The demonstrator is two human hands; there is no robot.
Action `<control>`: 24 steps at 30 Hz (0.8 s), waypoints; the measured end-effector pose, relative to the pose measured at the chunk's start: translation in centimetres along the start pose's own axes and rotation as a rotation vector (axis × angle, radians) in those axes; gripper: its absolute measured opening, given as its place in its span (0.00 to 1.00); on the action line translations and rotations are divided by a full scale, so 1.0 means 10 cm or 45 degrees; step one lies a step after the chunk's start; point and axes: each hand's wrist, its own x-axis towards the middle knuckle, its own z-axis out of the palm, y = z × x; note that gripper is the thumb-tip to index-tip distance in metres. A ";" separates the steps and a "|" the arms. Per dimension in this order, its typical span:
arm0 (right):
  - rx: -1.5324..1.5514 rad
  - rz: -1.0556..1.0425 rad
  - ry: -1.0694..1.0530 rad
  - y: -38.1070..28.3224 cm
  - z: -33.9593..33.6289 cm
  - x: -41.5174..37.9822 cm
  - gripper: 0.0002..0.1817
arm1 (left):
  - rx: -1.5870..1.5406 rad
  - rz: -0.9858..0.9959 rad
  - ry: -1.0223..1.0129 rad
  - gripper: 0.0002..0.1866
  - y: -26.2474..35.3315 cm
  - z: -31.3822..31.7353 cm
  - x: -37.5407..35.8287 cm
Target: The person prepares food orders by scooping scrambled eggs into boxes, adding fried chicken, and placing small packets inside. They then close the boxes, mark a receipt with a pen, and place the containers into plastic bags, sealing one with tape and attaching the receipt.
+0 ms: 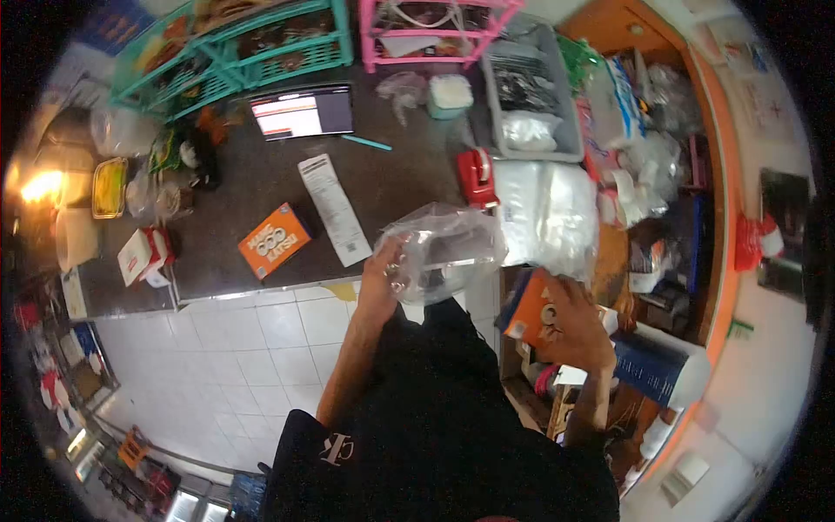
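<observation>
While my left hand [383, 277] pinches the edge of a clear plastic bag [448, 248], I log the right hand [578, 326] gripping 1 orange box [532, 311], just right of and below the bag. A 2nd orange box [275, 241] lies on the dark counter [400, 178], left of both hands.

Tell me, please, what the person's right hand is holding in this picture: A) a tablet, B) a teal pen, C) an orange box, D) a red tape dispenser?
C: the right hand grips an orange box low at the counter's edge, while the left hand holds up a clear plastic bag; the red tape dispenser sits untouched on the counter.
</observation>
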 end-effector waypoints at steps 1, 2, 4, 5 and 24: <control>0.005 -0.117 -0.016 0.00 0.05 0.01 0.56 | 0.014 -0.014 -0.012 0.24 -0.08 -0.02 0.13; 0.010 -0.245 -0.035 -0.03 0.12 0.06 0.55 | -0.081 -0.068 -0.093 0.24 -0.22 -0.07 0.28; 0.124 -0.544 -0.060 -0.30 0.21 0.36 0.53 | -0.387 -0.189 -0.549 0.28 -0.62 -0.59 0.76; 0.206 -0.693 -0.030 -0.42 0.36 0.61 0.51 | -0.384 -0.180 -0.536 0.28 -0.61 -0.49 0.71; -0.001 -0.518 -0.129 0.09 2.29 2.56 0.45 | 1.140 1.300 0.686 0.10 -1.30 -0.83 0.42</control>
